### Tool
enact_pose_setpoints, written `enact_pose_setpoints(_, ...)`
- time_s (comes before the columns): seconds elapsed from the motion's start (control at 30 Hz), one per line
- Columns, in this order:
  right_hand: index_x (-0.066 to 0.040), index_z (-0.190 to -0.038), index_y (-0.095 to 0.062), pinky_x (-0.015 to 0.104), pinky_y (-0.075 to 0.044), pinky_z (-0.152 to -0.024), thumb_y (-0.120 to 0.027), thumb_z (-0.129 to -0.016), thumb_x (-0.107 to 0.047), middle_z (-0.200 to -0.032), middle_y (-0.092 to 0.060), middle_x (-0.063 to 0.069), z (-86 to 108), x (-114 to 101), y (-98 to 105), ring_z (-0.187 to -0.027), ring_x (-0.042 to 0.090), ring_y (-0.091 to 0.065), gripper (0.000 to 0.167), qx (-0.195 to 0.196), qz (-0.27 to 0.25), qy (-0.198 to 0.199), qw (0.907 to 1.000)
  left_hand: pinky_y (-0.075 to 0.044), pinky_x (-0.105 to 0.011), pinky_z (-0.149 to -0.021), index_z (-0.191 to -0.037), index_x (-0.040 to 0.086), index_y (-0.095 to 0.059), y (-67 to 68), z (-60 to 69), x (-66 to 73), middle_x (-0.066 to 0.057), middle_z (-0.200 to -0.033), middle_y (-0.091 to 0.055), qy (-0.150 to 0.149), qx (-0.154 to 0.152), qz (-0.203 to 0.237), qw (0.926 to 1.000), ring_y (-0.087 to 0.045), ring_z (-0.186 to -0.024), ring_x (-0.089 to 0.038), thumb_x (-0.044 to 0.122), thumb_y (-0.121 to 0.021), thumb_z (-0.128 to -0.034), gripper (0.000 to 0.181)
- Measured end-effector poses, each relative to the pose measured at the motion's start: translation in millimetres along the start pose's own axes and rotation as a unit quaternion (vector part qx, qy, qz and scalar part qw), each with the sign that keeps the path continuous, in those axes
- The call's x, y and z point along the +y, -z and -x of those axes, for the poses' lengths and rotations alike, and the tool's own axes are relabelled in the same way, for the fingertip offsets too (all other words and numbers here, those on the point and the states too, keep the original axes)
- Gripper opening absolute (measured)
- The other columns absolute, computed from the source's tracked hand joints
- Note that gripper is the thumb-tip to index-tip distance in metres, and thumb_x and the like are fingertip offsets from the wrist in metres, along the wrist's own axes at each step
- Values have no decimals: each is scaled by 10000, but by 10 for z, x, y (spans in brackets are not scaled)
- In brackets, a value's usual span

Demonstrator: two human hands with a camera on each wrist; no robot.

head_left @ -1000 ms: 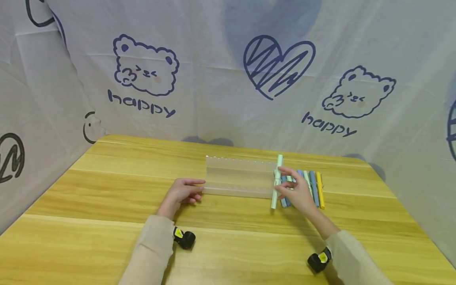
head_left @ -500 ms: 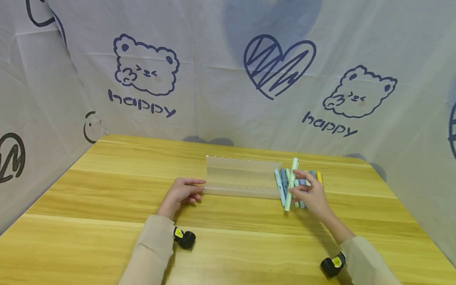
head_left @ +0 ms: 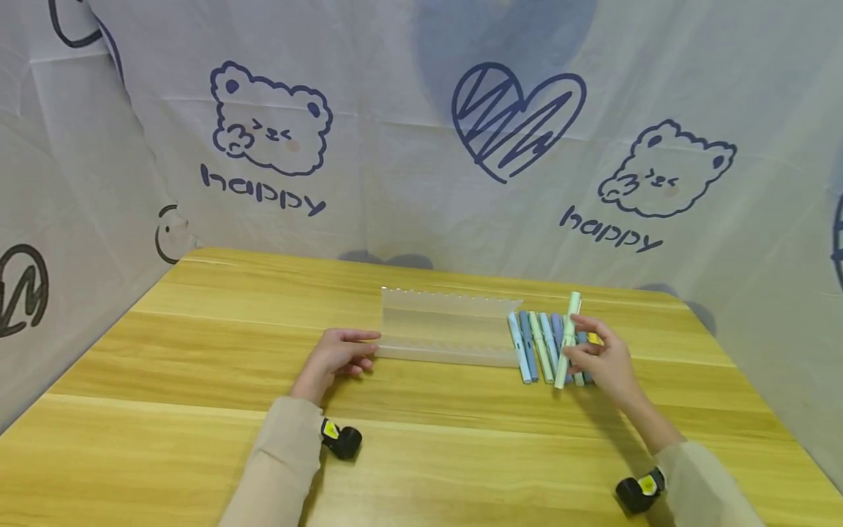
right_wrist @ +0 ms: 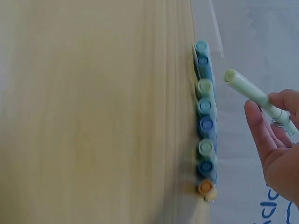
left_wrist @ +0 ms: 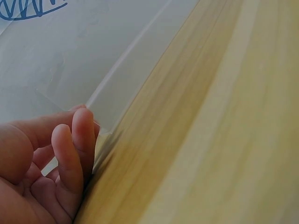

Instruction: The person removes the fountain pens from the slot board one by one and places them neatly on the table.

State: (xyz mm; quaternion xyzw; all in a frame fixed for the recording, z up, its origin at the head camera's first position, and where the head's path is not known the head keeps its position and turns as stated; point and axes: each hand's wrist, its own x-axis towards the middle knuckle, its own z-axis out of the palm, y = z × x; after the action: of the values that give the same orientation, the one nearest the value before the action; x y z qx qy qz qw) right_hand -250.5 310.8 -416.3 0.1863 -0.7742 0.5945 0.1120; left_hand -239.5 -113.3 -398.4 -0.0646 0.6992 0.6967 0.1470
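Note:
My left hand (head_left: 336, 362) pinches the left end of a clear plastic case (head_left: 448, 353), whose scalloped lid stands up at the back. In the left wrist view, its thumb and fingertips meet at the case's corner. Between thumb and fingers, my right hand (head_left: 602, 359) holds a pale green marker pen (head_left: 569, 333) with a clip, tilted and raised over the row of pens. That row lies side by side just right of the case: a light blue pen (head_left: 518, 348) is leftmost, and a yellow pen (head_left: 594, 339) is rightmost, partly hidden by my right hand.
A wooden table (head_left: 421, 454) carries everything. Behind it hangs a pale cloth (head_left: 388, 146) printed with bears, a heart and lettering. In the right wrist view, the pens' round ends line up, with an orange-yellow pen (right_wrist: 205, 187) at the near end.
My right hand has carried the pale green pen rightward, from the case's right end to above the row. More of the row's left part now shows. My left hand stays put.

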Motion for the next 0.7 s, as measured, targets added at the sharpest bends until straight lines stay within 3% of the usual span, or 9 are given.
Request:
enact_pose_setpoints(0.2, -80, -1261, -477, 326, -520, -465, -659, -808, -66, -1083, -425, 101, 0, 130, 180, -652, 99, -610, 489, 283, 320, -174, 9989, -448, -161, -414, -1156, -71, -555, 2, -5, -4, -68, -656, -618, -1, -1, -15, 10000, -555, -471, -81, -1, -597, -832, 335)
enact_pose_setpoints(0.43, -60, -1248, -490, 314, -519, -459, -662, -785, -1, -1068, -448, 101, -34, 210, 386, -617, 103, -608, 497, 672, 284, -424, 9964, -445, -162, -411, -1166, -67, -550, -2, 7, 2, -63, -659, -617, 4, -14, -6, 10000, -555, -474, -82, 7, -603, -831, 348)
enact_pose_setpoints(0.7, -84, -1218, -528, 307, -524, -470, -745, -734, -209, -1058, -509, 29, -67, 320, 599, -653, 93, -615, 545, 854, 433, -758, 9925, -457, -167, -429, -1093, -18, -621, 36, -12, -27, -79, -673, -625, -195, -137, 15, 9997, -571, -496, -93, 51, -649, -805, 297)
